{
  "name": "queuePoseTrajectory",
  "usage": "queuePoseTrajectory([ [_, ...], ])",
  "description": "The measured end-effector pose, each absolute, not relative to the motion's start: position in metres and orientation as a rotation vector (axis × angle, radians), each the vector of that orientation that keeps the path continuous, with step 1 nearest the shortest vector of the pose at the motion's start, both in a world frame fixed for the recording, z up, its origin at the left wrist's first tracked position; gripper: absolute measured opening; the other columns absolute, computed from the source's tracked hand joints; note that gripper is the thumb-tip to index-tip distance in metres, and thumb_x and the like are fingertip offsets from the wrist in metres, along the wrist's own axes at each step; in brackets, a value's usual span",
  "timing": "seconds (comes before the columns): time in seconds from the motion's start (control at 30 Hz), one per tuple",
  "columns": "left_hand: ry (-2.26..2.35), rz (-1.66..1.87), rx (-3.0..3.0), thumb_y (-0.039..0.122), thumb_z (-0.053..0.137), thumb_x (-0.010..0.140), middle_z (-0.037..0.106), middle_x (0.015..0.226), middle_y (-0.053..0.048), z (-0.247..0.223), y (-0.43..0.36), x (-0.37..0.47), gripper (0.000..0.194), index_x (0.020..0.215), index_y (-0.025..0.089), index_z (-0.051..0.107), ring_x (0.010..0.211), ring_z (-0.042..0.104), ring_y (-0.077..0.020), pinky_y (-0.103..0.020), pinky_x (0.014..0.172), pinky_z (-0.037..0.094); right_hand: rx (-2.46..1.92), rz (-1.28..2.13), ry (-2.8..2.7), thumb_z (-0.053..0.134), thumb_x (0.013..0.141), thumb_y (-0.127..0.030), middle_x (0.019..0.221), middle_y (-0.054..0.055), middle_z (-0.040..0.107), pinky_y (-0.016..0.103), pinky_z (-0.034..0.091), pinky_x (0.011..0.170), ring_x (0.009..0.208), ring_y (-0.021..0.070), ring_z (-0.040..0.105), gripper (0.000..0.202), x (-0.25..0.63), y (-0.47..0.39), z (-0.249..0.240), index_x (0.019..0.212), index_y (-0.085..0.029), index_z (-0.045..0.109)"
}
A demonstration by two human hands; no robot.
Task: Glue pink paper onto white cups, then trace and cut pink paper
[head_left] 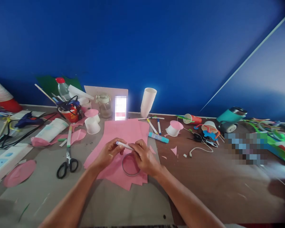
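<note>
Marker (125, 145) is slim, white, with a purplish end; left hand (108, 154) and right hand (144, 158), fingers bent, both hold it over pink paper (120, 129).

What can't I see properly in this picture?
All in the head view:
- White marker with a purple end: the right hand hides its other end.
- Thin round grey ring: that hand covers its upper right part.
- Bright white rectangle by the blue wall: blurred into squares, so nothing on it is readable.
- White power strip with sockets: cut off by the left edge.
</note>
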State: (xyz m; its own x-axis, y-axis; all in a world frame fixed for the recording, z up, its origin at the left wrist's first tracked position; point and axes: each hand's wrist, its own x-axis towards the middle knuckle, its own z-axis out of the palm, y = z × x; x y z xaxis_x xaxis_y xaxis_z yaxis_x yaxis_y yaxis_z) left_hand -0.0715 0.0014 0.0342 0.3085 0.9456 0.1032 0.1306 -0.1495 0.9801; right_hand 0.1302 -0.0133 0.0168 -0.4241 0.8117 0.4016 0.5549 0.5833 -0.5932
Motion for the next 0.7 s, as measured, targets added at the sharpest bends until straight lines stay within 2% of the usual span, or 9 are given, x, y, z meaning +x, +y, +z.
queuePoseTrajectory([
  [0.17, 0.999, 1.081, 1.455, 0.046, 0.058, 0.090, 0.053, 0.064, 0.003, 0.023, 0.004, -0.075, 0.029, 0.093, 0.017, 0.060, 0.063, 0.050, -0.0124, -0.025, 0.065, 0.041, -1.253, 0.518, -2.177, 0.045, 0.097, -0.023, 0.089, 0.004, 0.062, 0.028, 0.048, 0.071, 0.079, 0.0178, 0.061, 0.018, 0.131, -0.012, 0.021, 0.097, -0.023, 0.063],
  [0.27, 0.883, 1.125, 1.388, 0.045, 0.060, 0.090, 0.054, 0.068, 0.002, 0.021, 0.003, -0.075, 0.028, 0.094, 0.017, 0.062, 0.067, 0.050, -0.0124, -0.026, 0.067, 0.042, -1.265, 0.547, -2.140, 0.047, 0.098, -0.024, 0.081, 0.002, 0.065, 0.026, 0.042, 0.063, 0.070, 0.0160, 0.060, 0.018, 0.130, -0.014, 0.022, 0.087, -0.021, 0.061],
  [0.43, 0.693, 1.014, 1.434, 0.041, 0.067, 0.085, 0.056, 0.089, -0.004, 0.031, -0.005, -0.066, 0.026, 0.092, 0.016, 0.066, 0.076, 0.055, -0.0137, -0.027, 0.070, 0.046, -1.085, 0.533, -2.138, 0.048, 0.099, -0.028, 0.073, 0.002, 0.067, 0.025, 0.038, 0.060, 0.065, 0.0155, 0.059, 0.023, 0.125, -0.021, 0.023, 0.081, -0.020, 0.061],
  [0.57, 0.667, 0.971, 1.459, 0.038, 0.070, 0.083, 0.055, 0.090, -0.004, 0.033, -0.007, -0.063, 0.023, 0.092, 0.017, 0.067, 0.080, 0.055, -0.0155, -0.028, 0.073, 0.046, -1.048, 0.403, -2.139, 0.044, 0.101, -0.034, 0.071, 0.004, 0.064, 0.028, 0.040, 0.061, 0.064, 0.0170, 0.056, 0.031, 0.124, -0.023, 0.020, 0.078, -0.020, 0.059],
  [0.7, 0.672, 0.917, 1.436, 0.038, 0.070, 0.083, 0.056, 0.085, -0.002, 0.030, -0.007, -0.063, 0.023, 0.091, 0.017, 0.066, 0.078, 0.053, -0.0143, -0.028, 0.073, 0.045, -0.954, 0.401, -2.108, 0.045, 0.100, -0.037, 0.083, 0.007, 0.065, 0.030, 0.045, 0.067, 0.072, 0.0185, 0.059, 0.030, 0.123, -0.021, 0.018, 0.083, -0.019, 0.062],
])
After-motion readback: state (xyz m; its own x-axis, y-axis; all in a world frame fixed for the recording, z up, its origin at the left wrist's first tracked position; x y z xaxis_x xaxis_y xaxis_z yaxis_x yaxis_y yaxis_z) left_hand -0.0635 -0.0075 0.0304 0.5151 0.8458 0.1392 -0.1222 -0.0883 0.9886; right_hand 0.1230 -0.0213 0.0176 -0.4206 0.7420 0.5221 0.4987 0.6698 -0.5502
